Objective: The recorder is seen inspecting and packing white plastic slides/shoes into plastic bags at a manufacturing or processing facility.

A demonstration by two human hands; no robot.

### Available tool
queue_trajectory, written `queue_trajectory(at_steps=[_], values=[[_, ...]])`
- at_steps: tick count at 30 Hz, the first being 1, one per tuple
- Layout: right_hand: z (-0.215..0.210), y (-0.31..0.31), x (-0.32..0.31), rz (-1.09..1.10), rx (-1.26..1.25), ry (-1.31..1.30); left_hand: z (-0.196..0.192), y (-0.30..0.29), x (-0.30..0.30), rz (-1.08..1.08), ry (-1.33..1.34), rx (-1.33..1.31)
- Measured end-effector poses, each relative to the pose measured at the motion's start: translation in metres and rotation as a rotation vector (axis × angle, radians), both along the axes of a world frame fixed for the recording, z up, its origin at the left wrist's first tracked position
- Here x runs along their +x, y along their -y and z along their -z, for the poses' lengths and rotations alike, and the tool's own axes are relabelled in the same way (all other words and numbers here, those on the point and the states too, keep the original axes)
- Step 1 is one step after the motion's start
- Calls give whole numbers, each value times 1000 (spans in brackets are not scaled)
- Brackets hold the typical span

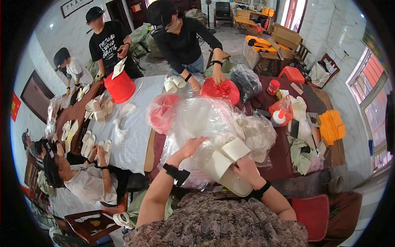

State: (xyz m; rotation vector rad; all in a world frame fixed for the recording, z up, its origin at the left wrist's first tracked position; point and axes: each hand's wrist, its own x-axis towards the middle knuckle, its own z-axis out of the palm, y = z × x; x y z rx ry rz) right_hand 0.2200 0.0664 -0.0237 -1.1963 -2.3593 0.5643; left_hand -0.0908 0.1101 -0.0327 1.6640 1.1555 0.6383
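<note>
A pair of cream slide slippers (219, 165) with wide straps lies tilted just in front of my body. My right hand (247, 169) is closed on them at the right-hand slipper, its thumb near the strap; some fingers are hidden. Stretched out flat, my left hand (192, 148) rests at the clear plastic bags (187, 119) left of the slippers. Whether it presses on the plastic or hovers just above, I cannot tell. Beyond the slippers on the right, more pale slippers sit inside a clear bag (257, 133).
Across the table a co-worker's hand reaches into a red basin (224, 91). A red bucket (120, 88) and several slippers (98, 109) stand at the left. On the right are a white bottle with a red cap (278, 118), a green cloth (300, 150) and orange bags (332, 126).
</note>
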Motion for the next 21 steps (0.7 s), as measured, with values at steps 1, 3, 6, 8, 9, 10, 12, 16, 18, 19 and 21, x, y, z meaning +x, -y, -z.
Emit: queue_trajectory(at_steps=[1, 3, 6, 8, 9, 10, 12, 16, 18, 19, 21], values=[[-2, 3, -3, -15, 35, 26, 2, 0, 5, 0, -183, 115], [-4, 7, -6, -17, 68, 52, -12, 10, 28, -42, -350, 140], [-5, 10, -10, -15, 85, -20, -21, 23, 49, -93, -529, 237], [-3, 7, -11, 105, -8, -38, -29, 31, 60, -134, -605, 408], [1, 4, -11, 106, -7, -39, -31, 32, 63, -132, -606, 409], [5, 1, -11, 149, 22, -12, -32, 32, 66, -129, -609, 487], [2, 0, -14, 188, 49, 18, -36, 34, 71, -129, -611, 563], [-4, 0, -29, 198, 72, -8, -45, 39, 81, -6, -503, 596], [-2, -6, -33, 234, 91, -49, -48, 42, 86, 30, -454, 592], [6, -13, -36, 203, 17, -8, -49, 43, 88, 50, -417, 606], [20, -20, -44, 171, -57, 32, -50, 46, 90, 70, -381, 619]])
